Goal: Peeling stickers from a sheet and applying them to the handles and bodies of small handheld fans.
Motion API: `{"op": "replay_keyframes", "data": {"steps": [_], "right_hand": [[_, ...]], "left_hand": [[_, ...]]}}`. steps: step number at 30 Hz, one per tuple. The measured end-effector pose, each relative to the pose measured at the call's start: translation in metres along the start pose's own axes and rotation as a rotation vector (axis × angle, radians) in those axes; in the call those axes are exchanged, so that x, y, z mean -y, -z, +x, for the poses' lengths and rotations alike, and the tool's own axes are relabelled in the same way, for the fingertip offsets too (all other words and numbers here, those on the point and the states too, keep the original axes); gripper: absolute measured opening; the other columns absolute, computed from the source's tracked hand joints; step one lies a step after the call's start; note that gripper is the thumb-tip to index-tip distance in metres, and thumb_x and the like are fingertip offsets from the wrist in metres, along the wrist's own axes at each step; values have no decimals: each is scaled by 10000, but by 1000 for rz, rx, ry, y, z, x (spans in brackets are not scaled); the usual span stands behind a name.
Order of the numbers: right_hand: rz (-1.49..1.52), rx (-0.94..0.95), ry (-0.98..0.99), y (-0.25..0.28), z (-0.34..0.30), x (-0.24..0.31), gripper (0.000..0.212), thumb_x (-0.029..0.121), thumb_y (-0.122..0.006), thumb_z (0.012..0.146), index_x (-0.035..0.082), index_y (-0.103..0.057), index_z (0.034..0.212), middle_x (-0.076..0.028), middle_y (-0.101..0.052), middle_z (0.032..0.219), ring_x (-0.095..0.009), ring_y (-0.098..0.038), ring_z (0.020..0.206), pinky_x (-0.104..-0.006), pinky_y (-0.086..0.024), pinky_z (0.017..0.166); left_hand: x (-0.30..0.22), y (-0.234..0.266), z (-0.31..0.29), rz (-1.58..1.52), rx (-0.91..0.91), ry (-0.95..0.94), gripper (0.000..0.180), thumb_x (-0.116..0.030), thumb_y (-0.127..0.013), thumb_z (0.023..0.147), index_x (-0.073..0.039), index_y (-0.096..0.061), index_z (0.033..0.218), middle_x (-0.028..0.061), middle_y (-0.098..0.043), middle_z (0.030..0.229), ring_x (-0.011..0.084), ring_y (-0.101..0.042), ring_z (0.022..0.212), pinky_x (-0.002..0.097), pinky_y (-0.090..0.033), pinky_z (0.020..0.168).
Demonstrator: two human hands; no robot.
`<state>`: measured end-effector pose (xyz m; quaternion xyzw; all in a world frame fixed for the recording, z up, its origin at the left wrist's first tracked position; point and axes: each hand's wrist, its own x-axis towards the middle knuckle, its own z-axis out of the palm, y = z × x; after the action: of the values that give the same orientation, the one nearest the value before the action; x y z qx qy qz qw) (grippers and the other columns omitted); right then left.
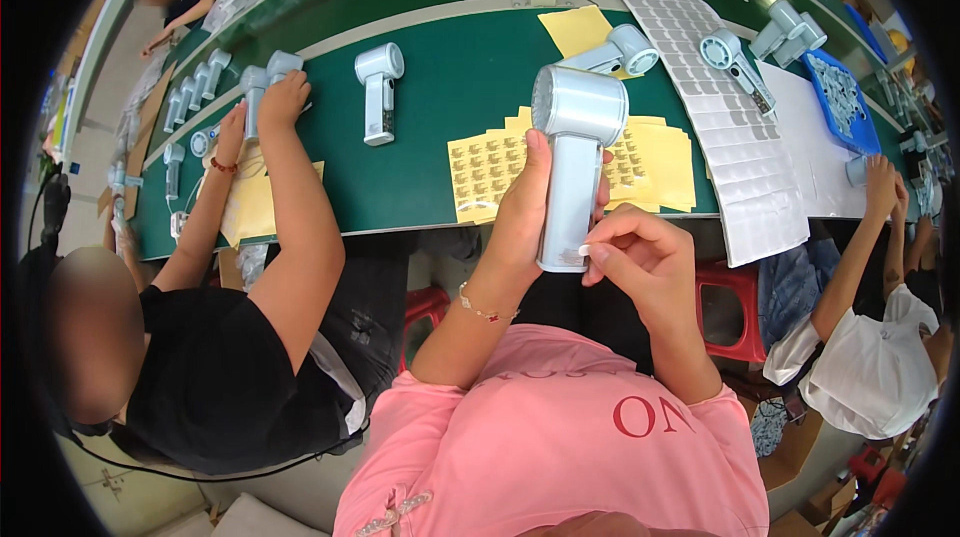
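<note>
Holding the fan upright, the left hand closes around its handle, with the thumb along the side. The right hand pinches a small white piece between thumb and finger, at the lower end of this handle; its exact kind I cannot tell. The fan is in the air, near the front edge of the green table. Yellow sheets lie behind it, and a second fan is farther to the left.

Person's left hand gripped, thumb upright; right hand, nearer and rightward, pinched thumb toward forefinger; forearms converged farward.
</note>
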<state>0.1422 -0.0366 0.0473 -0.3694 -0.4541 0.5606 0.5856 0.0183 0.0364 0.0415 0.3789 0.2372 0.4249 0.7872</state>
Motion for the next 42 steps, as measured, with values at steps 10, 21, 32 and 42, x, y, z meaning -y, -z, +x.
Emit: {"op": "replay_keyframes", "data": {"steps": [10, 21, 32, 42], "right_hand": [[-29, 1, 10, -2, -1, 1, 100, -69, -593, 787, -57, -594, 887, -76, -554, 866, -108, -581, 699, -207, -496, 610], [-67, -31, -5, -7, -3, 5, 83, -69, -593, 793, -57, -585, 875, -63, -536, 873, -99, -581, 713, -200, -502, 622], [-332, -86, 59, -10, -7, 2, 84, -69, -617, 770, -43, -593, 846, -53, -543, 836, -100, -587, 732, -210, -495, 620], [-765, 129, 511, -1, -21, 6, 376, -20, -654, 700, -51, -566, 1064, -122, -566, 1159, -239, -577, 1023, -380, -397, 949]], "left_hand": [[1, 1, -1, -15, -9, 2, 731, -634, -205, 889, 2, -532, 1043, 46, -541, 712, 97, -517, 624, 222, -443, 581], [3, 2, -1, -24, -4, -11, 725, -628, -201, 893, 2, -531, 1036, 43, -534, 705, 97, -504, 620, 222, -436, 578], [5, -2, -6, 10, -43, -39, 725, -624, -203, 896, 6, -520, 1064, 42, -535, 722, 99, -495, 624, 222, -428, 584], [3, 5, -7, -41, -60, -39, 711, -612, -196, 901, 13, -506, 1039, 52, -513, 680, 114, -486, 567, 225, -409, 478]]}}
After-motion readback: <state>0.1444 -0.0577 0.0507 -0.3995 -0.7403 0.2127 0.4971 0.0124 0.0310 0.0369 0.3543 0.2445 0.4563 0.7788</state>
